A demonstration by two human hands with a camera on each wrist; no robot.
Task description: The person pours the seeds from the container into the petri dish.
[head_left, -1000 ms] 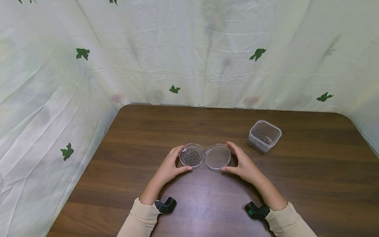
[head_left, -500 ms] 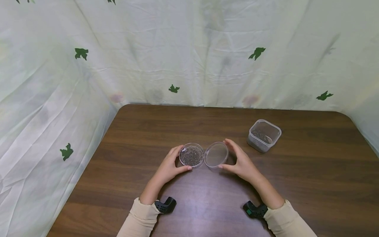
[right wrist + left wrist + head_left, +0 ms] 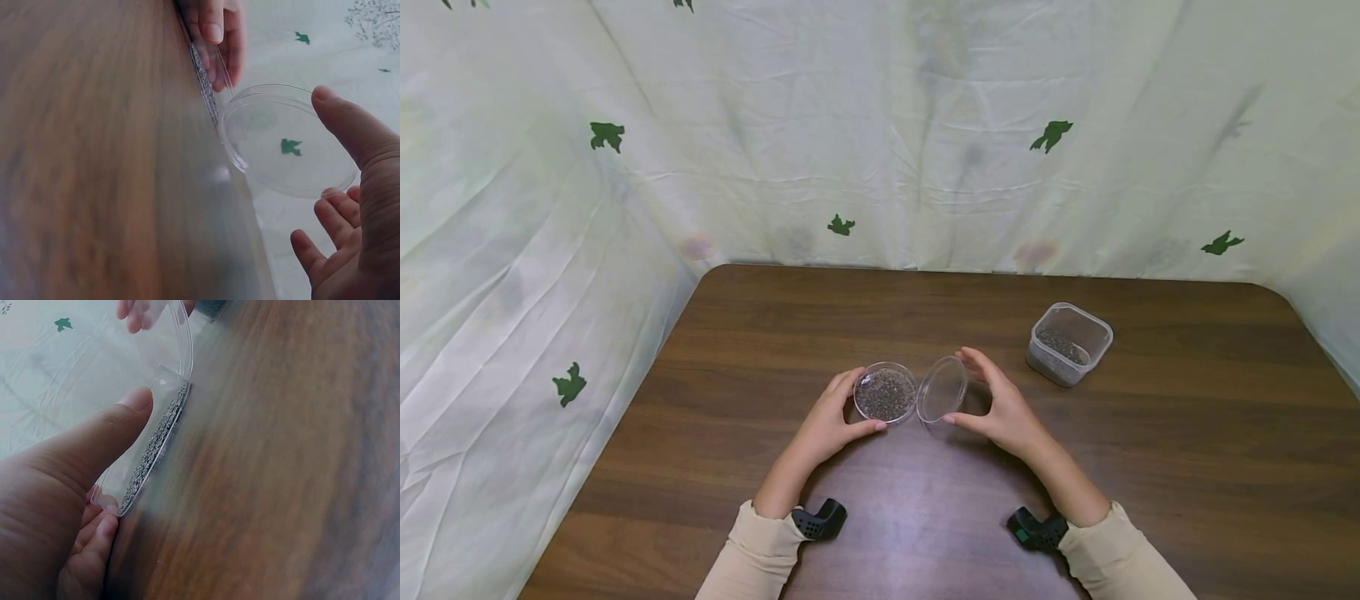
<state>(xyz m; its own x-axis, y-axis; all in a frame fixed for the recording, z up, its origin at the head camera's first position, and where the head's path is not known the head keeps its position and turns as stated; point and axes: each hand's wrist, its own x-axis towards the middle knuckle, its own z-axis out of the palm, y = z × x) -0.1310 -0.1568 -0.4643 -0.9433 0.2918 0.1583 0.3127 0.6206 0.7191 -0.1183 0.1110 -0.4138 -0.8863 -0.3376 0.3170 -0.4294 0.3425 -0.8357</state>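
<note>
A clear petri dish (image 3: 886,395) filled with grey-brown granules lies flat on the table. My left hand (image 3: 829,427) grips it around the side, thumb at the near edge and fingers at the far edge. Just to its right, the clear empty petri dish lid (image 3: 942,390) is tilted up, its left edge low beside the filled dish. My right hand (image 3: 1011,419) pinches the lid's raised right side between thumb and fingers. In the right wrist view the lid (image 3: 290,147) stands steeply off the table. Whether its lower edge touches the dish, I cannot tell.
At the back right stands a translucent square plastic container (image 3: 1070,343), open on top, with more granules inside. The brown wooden table (image 3: 820,308) ends at a white cloth backdrop (image 3: 880,133) with green bird shapes, behind and at the left.
My right hand has raised the lid's right side and moved slightly left, so the lid has gone from nearly flat to steeply tilted. The left hand and filled dish have stayed put.
</note>
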